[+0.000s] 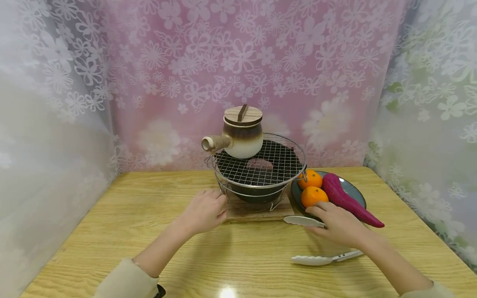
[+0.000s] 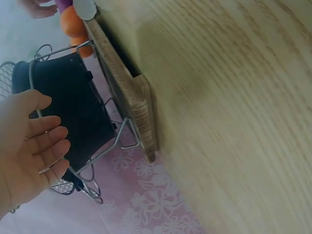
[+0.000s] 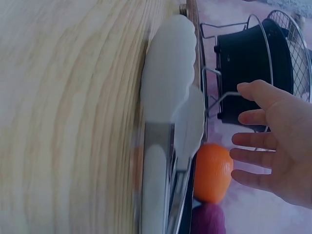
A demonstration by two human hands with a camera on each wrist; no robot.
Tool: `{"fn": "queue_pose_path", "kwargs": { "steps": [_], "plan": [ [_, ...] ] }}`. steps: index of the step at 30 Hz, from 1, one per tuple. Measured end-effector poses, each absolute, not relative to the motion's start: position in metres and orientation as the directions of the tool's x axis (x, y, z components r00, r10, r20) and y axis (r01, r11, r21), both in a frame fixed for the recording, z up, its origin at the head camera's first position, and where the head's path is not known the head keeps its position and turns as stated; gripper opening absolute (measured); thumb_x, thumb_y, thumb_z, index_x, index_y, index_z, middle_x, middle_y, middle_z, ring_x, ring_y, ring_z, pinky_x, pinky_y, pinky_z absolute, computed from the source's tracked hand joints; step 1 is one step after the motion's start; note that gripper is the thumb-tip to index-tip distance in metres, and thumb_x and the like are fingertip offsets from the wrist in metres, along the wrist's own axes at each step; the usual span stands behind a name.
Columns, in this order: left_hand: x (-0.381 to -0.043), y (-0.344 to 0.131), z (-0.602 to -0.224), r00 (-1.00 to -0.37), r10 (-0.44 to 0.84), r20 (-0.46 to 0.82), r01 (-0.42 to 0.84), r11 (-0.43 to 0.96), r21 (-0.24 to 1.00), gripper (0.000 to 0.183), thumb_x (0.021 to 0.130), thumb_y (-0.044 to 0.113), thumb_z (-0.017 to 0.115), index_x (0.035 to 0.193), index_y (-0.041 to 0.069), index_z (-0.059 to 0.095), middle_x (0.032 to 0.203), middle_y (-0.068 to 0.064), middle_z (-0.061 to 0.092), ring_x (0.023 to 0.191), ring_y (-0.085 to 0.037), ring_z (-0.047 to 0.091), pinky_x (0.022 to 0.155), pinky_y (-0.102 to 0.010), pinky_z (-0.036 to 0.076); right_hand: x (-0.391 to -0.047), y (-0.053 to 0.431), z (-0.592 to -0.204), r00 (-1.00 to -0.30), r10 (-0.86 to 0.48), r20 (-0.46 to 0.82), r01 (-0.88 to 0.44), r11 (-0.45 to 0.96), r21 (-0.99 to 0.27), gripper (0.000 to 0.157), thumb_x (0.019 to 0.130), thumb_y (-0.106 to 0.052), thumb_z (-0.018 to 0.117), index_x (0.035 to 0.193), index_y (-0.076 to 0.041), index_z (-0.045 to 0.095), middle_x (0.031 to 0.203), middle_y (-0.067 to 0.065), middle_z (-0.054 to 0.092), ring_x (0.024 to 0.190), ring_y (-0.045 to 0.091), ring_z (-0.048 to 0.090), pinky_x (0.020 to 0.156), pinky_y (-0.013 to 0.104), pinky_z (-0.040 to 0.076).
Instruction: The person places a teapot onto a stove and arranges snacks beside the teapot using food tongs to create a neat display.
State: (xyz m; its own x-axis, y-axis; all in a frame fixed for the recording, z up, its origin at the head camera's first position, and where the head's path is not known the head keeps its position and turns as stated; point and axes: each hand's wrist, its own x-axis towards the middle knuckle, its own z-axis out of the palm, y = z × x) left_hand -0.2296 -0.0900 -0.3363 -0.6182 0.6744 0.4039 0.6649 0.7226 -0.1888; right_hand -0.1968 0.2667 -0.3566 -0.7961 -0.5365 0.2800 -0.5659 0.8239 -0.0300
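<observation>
My left hand (image 1: 206, 210) is beside the front left of a round tabletop grill (image 1: 257, 192), its fingers loosely bent and holding nothing. In the left wrist view that hand's fingers (image 2: 51, 146) appear near the grill's wire frame; contact cannot be told. My right hand (image 1: 337, 223) hovers over white-tipped tongs (image 1: 312, 260), near the front orange (image 1: 314, 197). The right wrist view shows its fingers (image 3: 256, 141) spread and nothing in them. The tongs lie with their two arms apart, partly hidden by the right hand and forearm in the head view.
A clay pot (image 1: 244, 142) with a wooden lid stands on the grill's wire mesh (image 1: 285, 165). Beneath the grill is a wooden board (image 1: 253, 216). A dark plate (image 1: 354, 191) at right bears two oranges and a long purple vegetable (image 1: 339, 196). Floral curtains (image 1: 238, 62) surround the table.
</observation>
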Motion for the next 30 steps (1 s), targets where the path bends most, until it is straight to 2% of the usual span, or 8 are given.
{"fn": "queue_pose_path", "kwargs": {
  "steps": [6, 9, 13, 17, 20, 26, 30],
  "plan": [
    [-0.237, -0.087, -0.349, -0.683, 0.667, 0.297, 0.634, 0.744, -0.212, 0.022, 0.081, 0.028, 0.065, 0.087, 0.008, 0.060, 0.084, -0.005, 0.056, 0.081, -0.024, 0.055, 0.067, -0.035, 0.044, -0.191, 0.283, -0.358, -0.796, -0.527, 0.297, -0.561, 0.827, -0.035, 0.040, 0.077, -0.033, 0.074, 0.108, -0.010, 0.063, 0.102, -0.002, 0.058, 0.087, 0.017, 0.054, 0.071, 0.037, 0.047],
    [-0.240, -0.086, -0.357, -0.698, 0.667, 0.259, 0.635, 0.744, -0.207, 0.020, 0.082, 0.029, 0.064, 0.083, 0.010, 0.057, 0.081, -0.004, 0.053, 0.078, -0.023, 0.053, 0.065, -0.034, 0.042, -0.188, 0.289, -0.360, -0.803, -0.517, 0.297, -0.555, 0.830, -0.056, 0.041, 0.078, -0.035, 0.073, 0.109, -0.010, 0.063, 0.105, -0.001, 0.058, 0.091, 0.019, 0.055, 0.074, 0.039, 0.047],
    [-0.245, -0.086, -0.365, -0.700, 0.672, 0.240, 0.641, 0.740, -0.203, 0.021, 0.083, 0.031, 0.065, 0.080, 0.013, 0.054, 0.085, -0.006, 0.055, 0.079, -0.024, 0.053, 0.064, -0.034, 0.042, -0.184, 0.297, -0.363, -0.808, -0.506, 0.302, -0.549, 0.832, -0.078, 0.043, 0.077, -0.037, 0.074, 0.109, -0.010, 0.064, 0.107, 0.000, 0.058, 0.094, 0.021, 0.055, 0.077, 0.042, 0.048],
    [-0.249, -0.085, -0.370, -0.705, 0.677, 0.213, 0.646, 0.736, -0.201, 0.025, 0.083, 0.035, 0.065, 0.087, 0.011, 0.058, 0.092, -0.009, 0.058, 0.084, -0.026, 0.054, 0.069, -0.037, 0.043, -0.181, 0.304, -0.364, -0.813, -0.508, 0.285, -0.551, 0.829, -0.094, 0.049, 0.072, -0.039, 0.077, 0.109, -0.009, 0.063, 0.107, 0.000, 0.058, 0.096, 0.022, 0.055, 0.078, 0.043, 0.047],
    [-0.251, -0.084, -0.372, -0.708, 0.678, 0.197, 0.646, 0.735, -0.208, 0.028, 0.083, 0.037, 0.065, 0.090, 0.010, 0.059, 0.091, -0.008, 0.057, 0.086, -0.026, 0.054, 0.071, -0.037, 0.043, -0.179, 0.309, -0.364, -0.826, -0.505, 0.250, -0.543, 0.832, -0.114, 0.056, 0.068, -0.040, 0.079, 0.112, -0.009, 0.062, 0.109, 0.001, 0.057, 0.100, 0.025, 0.054, 0.081, 0.046, 0.046],
    [-0.253, -0.080, -0.375, -0.728, 0.674, 0.122, 0.637, 0.732, -0.244, 0.043, 0.084, 0.047, 0.061, 0.104, 0.010, 0.060, 0.103, -0.011, 0.058, 0.100, -0.029, 0.053, 0.081, -0.039, 0.043, -0.175, 0.320, -0.369, -0.813, -0.538, 0.221, -0.567, 0.818, -0.096, 0.068, 0.065, -0.057, 0.075, 0.112, -0.009, 0.061, 0.111, 0.001, 0.056, 0.102, 0.026, 0.051, 0.080, 0.049, 0.044],
    [-0.253, -0.078, -0.379, -0.741, 0.668, 0.065, 0.640, 0.733, -0.231, 0.050, 0.085, 0.053, 0.058, 0.110, 0.011, 0.057, 0.105, -0.010, 0.055, 0.105, -0.029, 0.050, 0.086, -0.042, 0.040, -0.174, 0.328, -0.376, -0.787, -0.573, 0.227, -0.600, 0.797, -0.070, 0.073, 0.065, -0.064, 0.070, 0.113, -0.009, 0.061, 0.112, 0.003, 0.055, 0.102, 0.028, 0.049, 0.078, 0.052, 0.043]
  ]
}}
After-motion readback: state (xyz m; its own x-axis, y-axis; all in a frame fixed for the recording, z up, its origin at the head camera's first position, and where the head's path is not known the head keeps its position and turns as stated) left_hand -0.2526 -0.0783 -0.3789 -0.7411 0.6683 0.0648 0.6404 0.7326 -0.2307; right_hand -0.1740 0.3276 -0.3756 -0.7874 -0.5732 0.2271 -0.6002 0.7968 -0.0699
